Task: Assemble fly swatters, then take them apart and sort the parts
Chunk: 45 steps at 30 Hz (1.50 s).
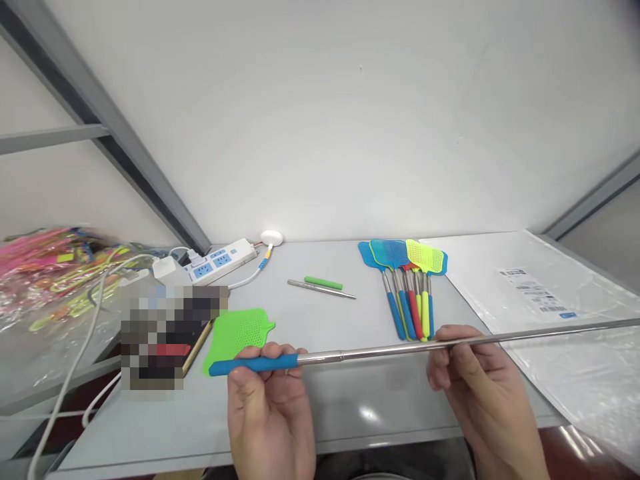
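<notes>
A long telescopic fly swatter rod (pixel 385 350) with a blue grip lies across the view, drawn out. Its right end runs out of the picture, so whether a head is attached there cannot be seen. My left hand (pixel 273 413) is closed around the blue grip, thumb in front and fingers behind. Further right, my right hand (pixel 483 387) pinches the metal tube between thumb and fingers. Beyond my left hand lies a loose green swatter head (pixel 243 333). A short collapsed metal rod (pixel 323 289) and a separate green grip (pixel 323 283) rest mid-table.
Several fly swatters (pixel 405 287) lie bunched on the grey table (pixel 340 393) at the back. To the right is a white plastic bag (pixel 510 280). A power strip (pixel 220 261) with cables and a clear bag of colourful items (pixel 65 267) are on the left.
</notes>
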### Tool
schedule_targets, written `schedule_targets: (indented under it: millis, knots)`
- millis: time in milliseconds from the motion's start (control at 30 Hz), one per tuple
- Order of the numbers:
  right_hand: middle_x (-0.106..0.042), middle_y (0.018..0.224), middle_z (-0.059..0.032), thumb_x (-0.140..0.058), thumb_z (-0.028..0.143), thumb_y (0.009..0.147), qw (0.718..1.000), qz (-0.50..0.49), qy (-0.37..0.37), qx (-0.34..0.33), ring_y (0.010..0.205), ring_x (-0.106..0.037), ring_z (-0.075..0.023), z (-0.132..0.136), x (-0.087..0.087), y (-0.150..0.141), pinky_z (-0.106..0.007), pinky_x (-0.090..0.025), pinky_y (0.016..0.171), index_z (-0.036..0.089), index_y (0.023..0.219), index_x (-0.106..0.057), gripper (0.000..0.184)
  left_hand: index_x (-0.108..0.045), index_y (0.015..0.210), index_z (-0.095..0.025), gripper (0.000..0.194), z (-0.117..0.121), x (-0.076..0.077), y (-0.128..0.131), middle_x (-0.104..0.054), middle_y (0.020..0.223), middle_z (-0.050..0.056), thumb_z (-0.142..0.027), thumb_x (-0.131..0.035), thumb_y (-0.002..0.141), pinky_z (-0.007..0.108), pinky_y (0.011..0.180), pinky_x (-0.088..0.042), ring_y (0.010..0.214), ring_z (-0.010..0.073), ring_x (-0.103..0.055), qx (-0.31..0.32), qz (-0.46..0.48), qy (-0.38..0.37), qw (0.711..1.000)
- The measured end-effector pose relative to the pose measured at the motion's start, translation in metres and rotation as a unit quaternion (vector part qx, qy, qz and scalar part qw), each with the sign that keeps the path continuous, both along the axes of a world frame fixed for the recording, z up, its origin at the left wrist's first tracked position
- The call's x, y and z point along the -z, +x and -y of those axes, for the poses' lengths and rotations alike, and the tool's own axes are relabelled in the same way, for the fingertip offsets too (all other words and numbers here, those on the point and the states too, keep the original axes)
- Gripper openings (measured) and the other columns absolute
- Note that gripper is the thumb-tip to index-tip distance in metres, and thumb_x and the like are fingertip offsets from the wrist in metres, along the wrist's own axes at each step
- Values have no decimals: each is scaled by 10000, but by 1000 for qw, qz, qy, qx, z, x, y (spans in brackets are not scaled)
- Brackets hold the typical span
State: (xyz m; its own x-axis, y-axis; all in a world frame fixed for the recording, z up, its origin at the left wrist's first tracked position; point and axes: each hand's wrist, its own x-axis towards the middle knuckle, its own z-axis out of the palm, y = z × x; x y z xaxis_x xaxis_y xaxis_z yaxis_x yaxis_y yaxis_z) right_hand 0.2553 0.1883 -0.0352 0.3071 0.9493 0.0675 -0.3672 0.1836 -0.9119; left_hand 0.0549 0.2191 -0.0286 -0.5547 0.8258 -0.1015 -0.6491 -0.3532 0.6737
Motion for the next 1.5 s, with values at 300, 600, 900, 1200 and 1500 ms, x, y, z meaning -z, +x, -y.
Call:
schedule_targets:
  millis: [300,600,900,1200,1500]
  knots:
    - [-564,588,11,-706,303,831,999,13,-37,1,518,-523,-94,5,26,-5,-217,-419,511,222,888,-680,103,-650,873,-213,259,17,27,-26,-642,840,-28,-466,-683,829,275,791,-571,802,118,-619,-53,-18,-27,998]
    - [-592,624,17,-739,275,795,998,38,3,-42,485,-548,-90,24,28,-20,-220,-433,482,224,823,-707,66,-633,913,-234,276,49,30,7,-666,842,-25,-459,-732,786,215,695,-564,773,112,-655,-28,-14,-24,999]
    - [-579,595,30,-787,266,732,988,58,-2,-140,486,-553,-93,41,12,-47,-234,-431,497,209,820,-743,114,-634,897,-208,274,69,27,24,-682,860,8,-410,-765,766,247,741,-586,823,137,-686,65,-15,-10,998]
    - [-537,562,32,-632,367,886,995,-79,61,-3,466,-499,-76,40,18,2,-218,-433,488,221,872,-682,155,-636,903,-201,261,65,24,-5,-704,904,28,-428,-723,806,245,718,-593,780,124,-678,-15,-40,5,999]
    - [-606,661,5,-732,280,803,999,28,21,-20,540,-551,-99,34,40,-5,-235,-444,535,201,835,-688,96,-615,908,-206,280,57,39,1,-685,886,5,-430,-736,792,223,697,-586,783,111,-664,6,-49,-21,999]
